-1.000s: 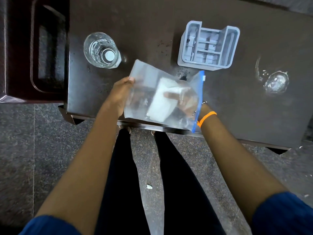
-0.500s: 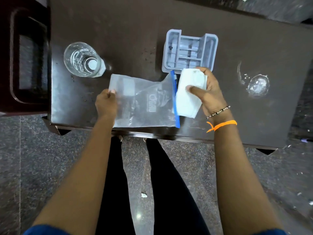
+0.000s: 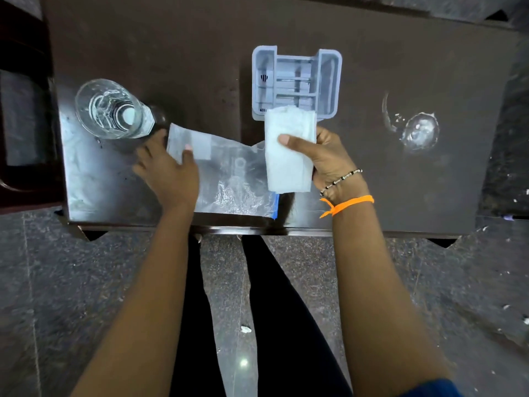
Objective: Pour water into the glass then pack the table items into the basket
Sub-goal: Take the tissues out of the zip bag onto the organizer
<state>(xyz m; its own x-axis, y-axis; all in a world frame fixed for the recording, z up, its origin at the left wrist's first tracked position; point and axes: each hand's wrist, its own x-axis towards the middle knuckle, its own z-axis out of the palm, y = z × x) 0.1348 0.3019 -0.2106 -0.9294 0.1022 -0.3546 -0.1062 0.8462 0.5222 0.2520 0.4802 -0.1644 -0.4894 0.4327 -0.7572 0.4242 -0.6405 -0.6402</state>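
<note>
On the dark brown table (image 3: 429,181): one clear drinking glass (image 3: 110,110) at far left, one grey plastic compartment basket (image 3: 296,81) at far centre, one clear zip bag with a blue seal (image 3: 232,179) near the front edge, one folded white tissue wad (image 3: 289,150), and two bare hands.

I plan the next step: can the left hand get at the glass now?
Probably yes. The left hand lies on the bag just beside the glass, and nothing stands between them. It would first have to let go of the bag.
</note>
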